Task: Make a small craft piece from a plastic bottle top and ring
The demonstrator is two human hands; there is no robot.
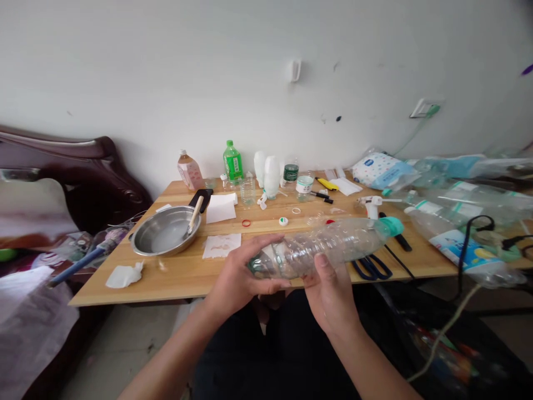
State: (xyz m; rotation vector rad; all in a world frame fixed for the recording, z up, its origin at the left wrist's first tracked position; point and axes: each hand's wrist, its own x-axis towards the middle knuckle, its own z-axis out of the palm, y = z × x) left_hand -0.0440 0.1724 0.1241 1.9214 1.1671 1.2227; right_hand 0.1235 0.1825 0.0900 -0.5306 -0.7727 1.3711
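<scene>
A clear plastic bottle [337, 244] lies sideways in the air over the table's front edge, its green cap [391, 226] pointing right. My left hand [245, 266] is wrapped around the greenish base end, thumb below and fingers above. Under the bottle's middle, my right hand [333, 291] grips it with the thumb pressed on the near side. Dark-handled scissors [372, 268] lie on the table just behind the bottle, partly covered by it. A red ring [246, 223] and a white-green bottle cap [283, 221] sit beyond my hands.
On the wooden table [166, 278], a metal bowl [164, 230] holding a brush [195, 216] stands left. Bottles, including a green one [232, 161], line the wall. A glue gun [370, 205] and several large clear bottles [462, 239] lie right, with a black cable [462, 250] among them.
</scene>
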